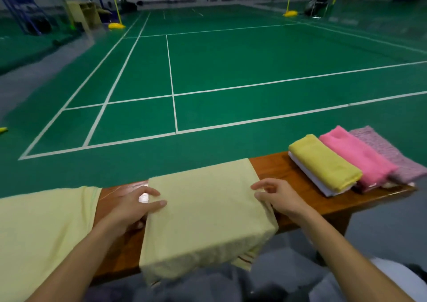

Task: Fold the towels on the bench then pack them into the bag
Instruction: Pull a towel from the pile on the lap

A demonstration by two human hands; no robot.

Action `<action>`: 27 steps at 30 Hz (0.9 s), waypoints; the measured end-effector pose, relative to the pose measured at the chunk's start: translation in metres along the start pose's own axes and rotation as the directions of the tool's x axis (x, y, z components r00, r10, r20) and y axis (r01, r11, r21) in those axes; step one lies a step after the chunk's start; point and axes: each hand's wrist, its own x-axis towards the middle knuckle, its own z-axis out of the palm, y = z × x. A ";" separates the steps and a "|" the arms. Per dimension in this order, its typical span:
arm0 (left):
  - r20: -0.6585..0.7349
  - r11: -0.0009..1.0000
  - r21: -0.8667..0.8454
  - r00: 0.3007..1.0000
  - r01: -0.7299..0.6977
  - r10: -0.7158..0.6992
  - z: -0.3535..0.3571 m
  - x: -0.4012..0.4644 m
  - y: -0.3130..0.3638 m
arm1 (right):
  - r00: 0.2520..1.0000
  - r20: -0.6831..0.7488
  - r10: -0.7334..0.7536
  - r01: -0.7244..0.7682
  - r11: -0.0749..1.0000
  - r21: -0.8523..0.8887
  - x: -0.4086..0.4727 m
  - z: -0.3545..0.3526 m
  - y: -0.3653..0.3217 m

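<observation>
A pale yellow towel (205,214), partly folded, lies across the wooden bench (288,174) in front of me, its near end hanging over the bench's front edge. My left hand (134,207) pinches its left edge between thumb and fingers. My right hand (277,197) rests at its right edge, fingers curled over the cloth. Another pale yellow towel (44,232) lies spread at the left. Folded towels sit in a row at the right: yellow (323,163) on a white one (314,181), pink (355,156), speckled mauve (388,151). No bag is in view.
Beyond the bench stretches a green badminton court (231,70) with white lines. Net posts on yellow bases (116,25) stand far off, and a black chair (321,1) at the back right. Grey cloth covers my lap (231,285) below the bench.
</observation>
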 end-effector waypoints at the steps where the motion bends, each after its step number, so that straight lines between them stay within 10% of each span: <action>1: 0.043 1.000 0.022 0.999 0.010 -0.011 -0.003 -0.007 0.004 | 1.000 0.010 -0.022 0.022 1.000 0.002 -0.006 0.000 -0.003; 12: -0.106 0.956 -0.025 0.952 -0.291 0.287 -0.043 -0.061 0.039 | 0.945 -0.152 -0.290 0.290 0.957 -0.022 -0.039 -0.020 -0.024; 27: -0.153 0.886 -0.309 0.937 -0.347 0.314 -0.084 -0.097 0.074 | 0.939 0.100 -0.330 0.335 0.941 -0.036 -0.054 -0.038 -0.123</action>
